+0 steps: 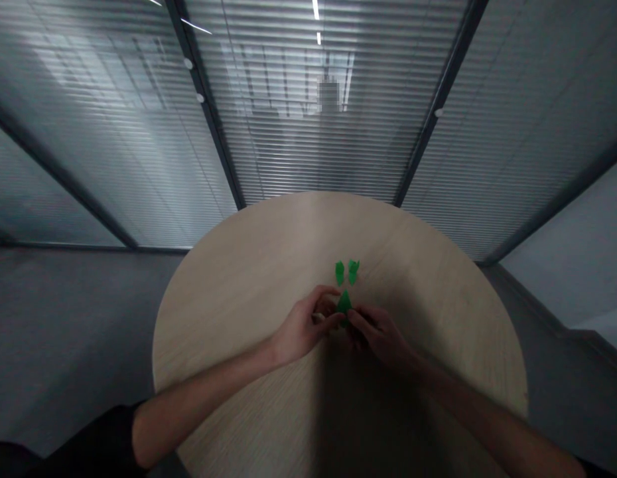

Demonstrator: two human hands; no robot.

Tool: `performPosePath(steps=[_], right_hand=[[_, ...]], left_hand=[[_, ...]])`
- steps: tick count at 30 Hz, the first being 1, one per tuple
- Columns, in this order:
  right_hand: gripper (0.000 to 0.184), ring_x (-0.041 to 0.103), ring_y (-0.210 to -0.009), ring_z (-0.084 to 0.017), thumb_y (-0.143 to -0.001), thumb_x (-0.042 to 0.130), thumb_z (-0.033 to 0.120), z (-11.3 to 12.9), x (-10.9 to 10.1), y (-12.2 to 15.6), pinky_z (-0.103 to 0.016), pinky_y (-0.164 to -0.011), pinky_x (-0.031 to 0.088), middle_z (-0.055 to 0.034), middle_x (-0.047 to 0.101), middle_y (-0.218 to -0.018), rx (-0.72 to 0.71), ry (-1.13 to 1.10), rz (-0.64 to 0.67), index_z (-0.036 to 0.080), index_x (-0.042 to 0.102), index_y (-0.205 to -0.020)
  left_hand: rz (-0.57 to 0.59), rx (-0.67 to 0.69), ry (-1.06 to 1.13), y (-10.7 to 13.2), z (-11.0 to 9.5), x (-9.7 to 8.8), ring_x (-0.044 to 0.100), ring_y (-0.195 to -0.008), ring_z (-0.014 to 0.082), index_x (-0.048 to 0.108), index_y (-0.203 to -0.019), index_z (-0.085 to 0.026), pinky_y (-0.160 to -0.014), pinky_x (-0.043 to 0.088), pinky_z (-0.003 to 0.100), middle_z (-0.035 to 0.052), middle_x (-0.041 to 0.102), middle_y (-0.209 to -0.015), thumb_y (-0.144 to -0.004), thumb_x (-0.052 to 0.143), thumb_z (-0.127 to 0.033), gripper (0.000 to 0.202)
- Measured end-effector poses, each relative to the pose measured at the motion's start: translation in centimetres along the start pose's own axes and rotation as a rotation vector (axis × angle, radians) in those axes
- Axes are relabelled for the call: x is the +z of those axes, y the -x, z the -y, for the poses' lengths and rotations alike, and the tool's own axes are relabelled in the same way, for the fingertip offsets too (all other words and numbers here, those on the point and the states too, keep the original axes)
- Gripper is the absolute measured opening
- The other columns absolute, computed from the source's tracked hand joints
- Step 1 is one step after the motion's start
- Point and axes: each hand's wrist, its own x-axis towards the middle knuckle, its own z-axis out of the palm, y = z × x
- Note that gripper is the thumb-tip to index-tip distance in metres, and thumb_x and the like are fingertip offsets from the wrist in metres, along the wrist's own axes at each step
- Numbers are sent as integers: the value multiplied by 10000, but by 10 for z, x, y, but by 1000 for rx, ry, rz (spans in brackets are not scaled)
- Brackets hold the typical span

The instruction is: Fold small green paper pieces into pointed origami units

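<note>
A jagged, bright green piece [344, 304] stands between my left hand [306, 325] and my right hand [381, 338], near the middle of a round pale wood tabletop [239, 312]. The fingertips of both hands press against its lower end, which they partly hide. Just beyond my hands lie two smaller green pieces [340, 272] [353, 270], side by side and nearly touching. The material of the green pieces is too small to tell.
Beyond the table's far edge stand glass panels with slatted blinds [313, 139] in dark metal frames. A blurred person [329, 96] shows behind them. Grey floor [64, 318] surrounds the table.
</note>
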Motion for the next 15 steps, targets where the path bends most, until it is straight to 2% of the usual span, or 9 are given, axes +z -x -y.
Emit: performPosePath(steps=[2,6,11,15], right_hand=[[562,504,-467,-96,-894,595,725,0,1,0,-227,-448,401,16,559,-612,10,-17,-7,171,592,-798],[557,514,-472,-98,-889,605,722,1,1,0,-229,-455,413,12,577,-622,10,-16,-8,170,604,-815],[536,511,-469,-94,-905,604,697,2,1,1,-223,-453,411,18,576,-619,7,-2,-26,165,618,-847],[528,505,-466,-93,-904,609,692,4,2,1,-221,-445,405,25,559,-610,7,6,-21,168,616,-838]], left_hand=[[-22,11,-9,1,-1,1,670,-752,156,556,-1230,-195,-622,542,252,21,674,-884,-931,698,-394,385],[-23,-28,5,2,-5,3,639,-684,143,581,-1101,-164,-600,545,260,19,652,-820,-938,677,-416,316],[-37,-7,69,3,-7,5,669,-747,149,545,-1144,-179,-579,527,238,45,662,-951,-935,687,-416,346],[-24,-19,78,4,-5,4,661,-719,145,554,-1078,-169,-588,530,237,21,650,-839,-950,671,-433,316]])
